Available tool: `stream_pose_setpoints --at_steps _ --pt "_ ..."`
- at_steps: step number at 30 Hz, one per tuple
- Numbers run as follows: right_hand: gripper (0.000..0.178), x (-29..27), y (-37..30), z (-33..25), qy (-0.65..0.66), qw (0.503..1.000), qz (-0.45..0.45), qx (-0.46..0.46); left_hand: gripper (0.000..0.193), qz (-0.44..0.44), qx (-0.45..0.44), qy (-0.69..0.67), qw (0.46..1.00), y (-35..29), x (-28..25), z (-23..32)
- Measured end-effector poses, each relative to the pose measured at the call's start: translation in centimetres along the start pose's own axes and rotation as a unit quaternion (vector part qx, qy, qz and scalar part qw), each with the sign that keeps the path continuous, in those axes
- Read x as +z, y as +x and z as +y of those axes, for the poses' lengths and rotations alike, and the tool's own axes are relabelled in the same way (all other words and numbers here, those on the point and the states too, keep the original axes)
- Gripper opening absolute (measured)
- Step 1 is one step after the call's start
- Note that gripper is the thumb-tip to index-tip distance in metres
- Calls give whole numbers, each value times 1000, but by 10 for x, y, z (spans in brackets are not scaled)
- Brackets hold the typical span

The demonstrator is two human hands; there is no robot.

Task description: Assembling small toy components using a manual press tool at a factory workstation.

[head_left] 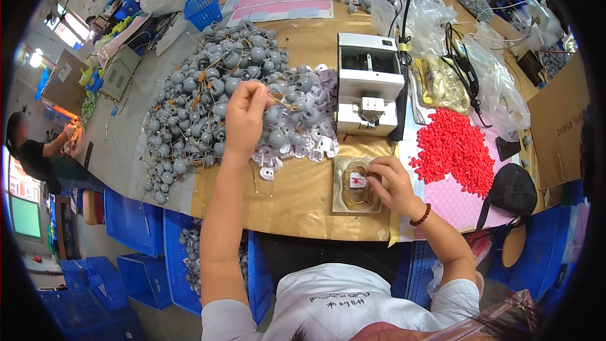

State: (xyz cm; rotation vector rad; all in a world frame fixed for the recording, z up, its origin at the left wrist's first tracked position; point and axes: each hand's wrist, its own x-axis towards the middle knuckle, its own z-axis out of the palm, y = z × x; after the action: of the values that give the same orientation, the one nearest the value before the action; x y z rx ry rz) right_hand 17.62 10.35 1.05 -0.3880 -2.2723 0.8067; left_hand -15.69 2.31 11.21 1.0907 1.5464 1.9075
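We note left hand (247, 113) pinching wired grey ball part (276, 137) at pile (208, 98), counter's left edge; light, tangle-prone, best held by ball. Right hand (390, 184) fingertips grip small white piece (357, 180) on jig (355, 184).

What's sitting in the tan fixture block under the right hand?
A small white part with a red piece sits in the fixture block. The right hand covers the block's right side, hiding anything there.

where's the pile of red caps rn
In the head view, the red caps lie heaped on the person's right, beyond the right hand and right of the white machine.
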Motion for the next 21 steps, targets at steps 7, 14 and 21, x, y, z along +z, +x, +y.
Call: stream_pose_setpoints --at_steps 7,14,21 --pt "17 -2 16 -9 55 998 5 15 22 -181 -73 406 893 -30 -33 -10" --pt "17 8 66 -20 37 998 -22 -41 17 -119 61 467 874 -30 -41 -18" --pt "30 58 192 -29 -134 983 27 -119 39 -122 139 539 822 2 -30 -40"
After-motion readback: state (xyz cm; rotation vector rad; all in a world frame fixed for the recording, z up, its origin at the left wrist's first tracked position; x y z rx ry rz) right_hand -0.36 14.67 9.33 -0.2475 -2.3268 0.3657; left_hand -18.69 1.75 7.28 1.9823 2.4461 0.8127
